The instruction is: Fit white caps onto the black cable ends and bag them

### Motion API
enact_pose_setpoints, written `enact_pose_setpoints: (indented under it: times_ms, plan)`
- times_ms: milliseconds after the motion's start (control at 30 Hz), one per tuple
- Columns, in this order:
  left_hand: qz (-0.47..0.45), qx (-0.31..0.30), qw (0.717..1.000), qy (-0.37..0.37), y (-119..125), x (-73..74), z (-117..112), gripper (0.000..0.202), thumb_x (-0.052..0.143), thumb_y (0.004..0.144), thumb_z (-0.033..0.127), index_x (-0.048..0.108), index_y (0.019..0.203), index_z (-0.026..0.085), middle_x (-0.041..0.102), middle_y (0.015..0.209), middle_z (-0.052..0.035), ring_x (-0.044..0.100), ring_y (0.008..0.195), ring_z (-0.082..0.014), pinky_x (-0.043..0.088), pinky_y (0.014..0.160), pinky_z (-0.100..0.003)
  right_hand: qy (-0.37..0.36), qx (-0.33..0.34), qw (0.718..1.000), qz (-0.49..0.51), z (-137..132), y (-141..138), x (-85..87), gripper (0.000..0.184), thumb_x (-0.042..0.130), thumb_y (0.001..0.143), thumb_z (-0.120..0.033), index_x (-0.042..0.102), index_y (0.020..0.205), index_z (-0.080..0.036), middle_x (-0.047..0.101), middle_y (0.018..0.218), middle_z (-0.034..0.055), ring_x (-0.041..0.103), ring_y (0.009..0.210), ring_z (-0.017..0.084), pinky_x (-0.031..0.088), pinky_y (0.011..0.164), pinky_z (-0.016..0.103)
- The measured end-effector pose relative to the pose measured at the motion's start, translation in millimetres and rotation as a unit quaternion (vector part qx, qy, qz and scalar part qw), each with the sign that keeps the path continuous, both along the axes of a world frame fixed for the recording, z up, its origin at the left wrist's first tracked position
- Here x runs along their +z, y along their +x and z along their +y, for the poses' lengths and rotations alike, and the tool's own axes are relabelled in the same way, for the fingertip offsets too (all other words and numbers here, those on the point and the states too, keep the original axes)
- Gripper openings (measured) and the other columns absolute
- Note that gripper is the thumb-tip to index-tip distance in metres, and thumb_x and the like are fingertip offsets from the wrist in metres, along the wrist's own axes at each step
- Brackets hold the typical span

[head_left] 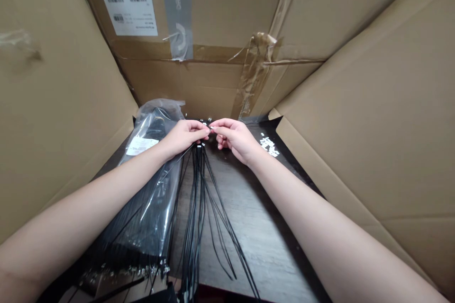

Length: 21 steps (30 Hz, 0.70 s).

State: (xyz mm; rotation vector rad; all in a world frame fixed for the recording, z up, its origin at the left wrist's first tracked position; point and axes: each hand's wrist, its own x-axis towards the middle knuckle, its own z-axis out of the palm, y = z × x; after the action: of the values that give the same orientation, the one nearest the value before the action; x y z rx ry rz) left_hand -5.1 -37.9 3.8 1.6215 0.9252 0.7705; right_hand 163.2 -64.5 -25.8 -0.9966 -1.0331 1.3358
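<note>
Above the dark table, my left hand (185,136) is closed in a pinch on the end of a thin black cable (184,153), which trails down from the fingers. Facing it, my right hand (235,138) pinches a small white connector piece (212,128) between thumb and fingertips. The fingertips of both hands almost meet, and whether cable and connector touch is too small to tell. Just below the hands lies a bundle of black cables (199,189) with white ends at the top. A loose pile of small white connectors (269,146) is right of my right hand.
A clear plastic bag (152,213) full of black cables lies under my left forearm, with a white label (141,145). Cardboard walls (355,104) enclose the dark table (245,218) on the left, right and back. Small white bits lie behind my hands.
</note>
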Motion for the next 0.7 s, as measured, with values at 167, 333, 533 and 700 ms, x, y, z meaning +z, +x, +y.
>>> enact_pose_setpoints:
  times_ms: [167,333,533,700]
  plan:
    - [-0.022,0.007,1.0,-0.018,-1.3,-3.7,2.2,0.03,0.081,0.066,0.035,0.072,0.081,0.011,0.071,0.072,-0.005,0.062,0.069,-0.0141,0.044,0.068,-0.028,-0.024,-0.016,0.999,0.031,1.9,-0.4,1.5,0.011,0.071,0.075,-0.022,0.063,0.076,-0.016,0.063,0.066,-0.0014,0.049,0.044,0.007,0.046,0.038,0.02]
    - [-0.029,0.013,0.999,-0.025,-2.1,-4.5,3.4,0.032,0.083,0.066,0.035,0.071,0.083,0.012,0.074,0.077,-0.0071,0.065,0.074,-0.0158,0.045,0.07,-0.029,-0.032,-0.015,0.998,0.054,2.2,-0.9,2.0,0.02,0.069,0.084,-0.027,0.058,0.072,-0.016,0.063,0.065,-0.0005,0.048,0.042,0.006,0.045,0.037,0.02]
    - [-0.031,0.017,0.999,-0.024,-3.0,-5.1,4.3,0.034,0.084,0.064,0.037,0.072,0.083,0.012,0.075,0.079,-0.0088,0.067,0.076,-0.0176,0.046,0.07,-0.03,-0.044,-0.024,0.998,0.047,0.1,0.7,3.2,0.013,0.074,0.077,-0.019,0.062,0.075,-0.015,0.07,0.073,0.0036,0.05,0.045,0.006,0.049,0.041,0.02]
    - [-0.026,0.016,0.999,-0.02,-2.8,-5.4,4.9,0.032,0.082,0.067,0.037,0.073,0.084,0.011,0.076,0.08,-0.0098,0.066,0.073,-0.0162,0.045,0.068,-0.029,-0.039,-0.027,0.998,0.036,-0.8,1.3,4.4,0.01,0.072,0.068,-0.01,0.065,0.073,-0.015,0.068,0.069,0.0008,0.049,0.044,0.005,0.048,0.041,0.019]
